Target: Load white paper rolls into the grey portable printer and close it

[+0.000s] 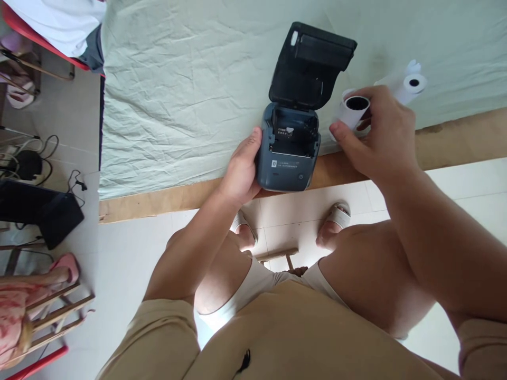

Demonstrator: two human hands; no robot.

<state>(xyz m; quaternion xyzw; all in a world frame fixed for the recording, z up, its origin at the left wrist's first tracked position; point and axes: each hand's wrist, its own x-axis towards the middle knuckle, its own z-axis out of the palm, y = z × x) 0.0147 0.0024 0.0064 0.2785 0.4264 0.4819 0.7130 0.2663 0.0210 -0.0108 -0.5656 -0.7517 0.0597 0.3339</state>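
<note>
My left hand [243,169] grips the left side of a dark blue-grey portable label printer [289,171] at the table's front edge. Its black lid [311,66] is swung up and back, and the paper bay [295,129] holds no roll. To the right of the printer, my right hand [380,126] has its thumb and fingers round a white paper roll [350,116] with a wide dark core opening, apart from the printer. Behind that hand, a thinner white paper roll [412,89] with a small core lies on the cloth, partly unwound.
A pale green cloth [178,95] covers the table, whose wooden edge [455,134] runs along the front. At left are a black device [39,206] with tangled cables, a wooden chair [59,311] and a person's foot in a pink shoe [67,269]. White fabric [59,21] lies at upper left.
</note>
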